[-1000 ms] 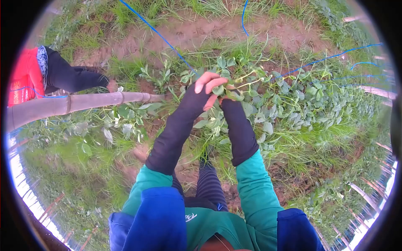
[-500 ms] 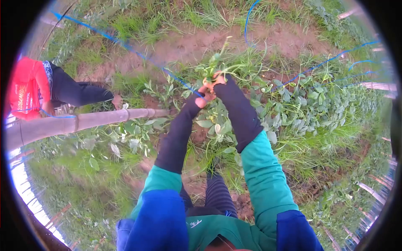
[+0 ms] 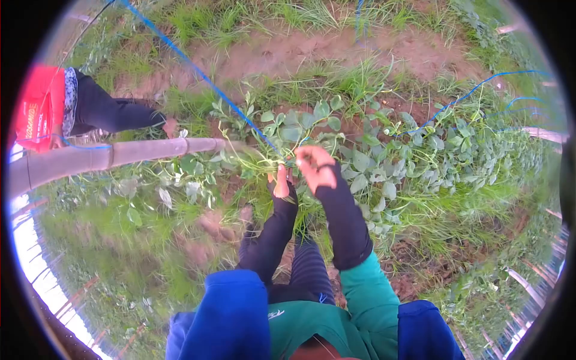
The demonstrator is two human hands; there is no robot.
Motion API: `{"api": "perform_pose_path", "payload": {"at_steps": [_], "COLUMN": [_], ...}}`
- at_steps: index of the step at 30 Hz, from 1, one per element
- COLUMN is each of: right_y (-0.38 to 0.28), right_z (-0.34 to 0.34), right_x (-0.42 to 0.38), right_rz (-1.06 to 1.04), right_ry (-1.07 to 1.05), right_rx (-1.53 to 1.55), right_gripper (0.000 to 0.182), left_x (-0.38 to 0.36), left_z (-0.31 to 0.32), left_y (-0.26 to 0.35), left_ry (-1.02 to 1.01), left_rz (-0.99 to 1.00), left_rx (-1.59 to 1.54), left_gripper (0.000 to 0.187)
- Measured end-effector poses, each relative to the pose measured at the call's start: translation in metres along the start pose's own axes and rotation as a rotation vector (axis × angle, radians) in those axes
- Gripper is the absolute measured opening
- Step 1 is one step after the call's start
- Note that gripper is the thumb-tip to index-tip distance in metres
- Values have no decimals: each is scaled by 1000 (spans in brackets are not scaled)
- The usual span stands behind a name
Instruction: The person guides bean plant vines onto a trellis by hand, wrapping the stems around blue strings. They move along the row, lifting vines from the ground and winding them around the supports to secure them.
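Observation:
My left hand (image 3: 281, 182) is closed around a bundle of thin green stems (image 3: 264, 162), its thumb pointing up. Just to its right and slightly above, my right hand (image 3: 316, 168) has its fingers curled and pinched near the stems; what sits between its fingertips is too small to make out. A taut blue string (image 3: 198, 72) runs from the upper left down to the spot between my hands. Broad-leaved plants (image 3: 291, 127) stand directly beyond them.
A bamboo pole (image 3: 129, 153) reaches in from the left. A co-worker in a red top (image 3: 43, 105) bends beside it. More leafy plants (image 3: 444, 147) and another blue string (image 3: 462, 97) lie to the right. Bare soil (image 3: 264, 57) runs behind.
Both hands have moved down toward my body with the stems. My right hand has come apart from my left and turned. The plants beyond now show more fully.

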State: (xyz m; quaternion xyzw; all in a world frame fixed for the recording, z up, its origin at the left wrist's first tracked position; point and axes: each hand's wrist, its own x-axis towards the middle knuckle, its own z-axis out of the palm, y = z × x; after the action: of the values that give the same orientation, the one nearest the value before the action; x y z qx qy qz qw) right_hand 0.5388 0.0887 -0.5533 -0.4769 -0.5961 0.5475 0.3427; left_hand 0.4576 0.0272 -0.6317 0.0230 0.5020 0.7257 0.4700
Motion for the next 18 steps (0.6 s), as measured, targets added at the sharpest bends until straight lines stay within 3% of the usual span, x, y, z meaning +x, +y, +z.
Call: {"api": "perform_pose_path", "payload": {"at_steps": [1, 4, 5, 6, 8, 9, 11, 12, 13, 15, 16, 18], "right_y": [-6, -21, -24, -25, -26, -26, -23, 10, 32, 51, 52, 42], "right_z": [5, 20, 26, 32, 39, 36, 23, 18, 7, -11, -9, -2], "right_x": [-18, -52, -58, -61, -63, -63, -61, -62, -67, -73, -76, -84], "right_rz": [16, 26, 28, 32, -116, -115, -136, 23, 24, 71, 69, -69], "right_ry": [-28, -104, -73, -76, 136, 135, 47, -28, -28, 118, 117, 4], "right_rx": [-15, 33, -3, -8, 37, 35, 58, -116, -118, -201, -204, -247], "right_gripper": [22, 36, 42, 42, 50, 50, 52, 53, 53, 58, 58, 65], "left_x": [-1, -7, -14, -19, -24, -25, -24, -22, -21, -16, -11, 8], "left_z": [-22, -78, -78, -75, -65, -58, -45, -40, -38, -37, -39, -60], "left_y": [-12, -41, -42, -43, -39, -31, -11, -5, -5, -5, -9, -32], "left_ry": [11, -395, -388, -396, -402, -401, -340, -296, -296, -313, -351, -404], "left_rz": [-5, -354, -357, -471, -694, -695, -477, -351, -353, -49, 100, 142], "left_rx": [-3, -566, -572, -851, -1407, -1409, -501, -53, -55, 479, 546, 621], "left_gripper": [26, 33, 33, 34, 37, 37, 34, 32, 32, 28, 26, 25]}}
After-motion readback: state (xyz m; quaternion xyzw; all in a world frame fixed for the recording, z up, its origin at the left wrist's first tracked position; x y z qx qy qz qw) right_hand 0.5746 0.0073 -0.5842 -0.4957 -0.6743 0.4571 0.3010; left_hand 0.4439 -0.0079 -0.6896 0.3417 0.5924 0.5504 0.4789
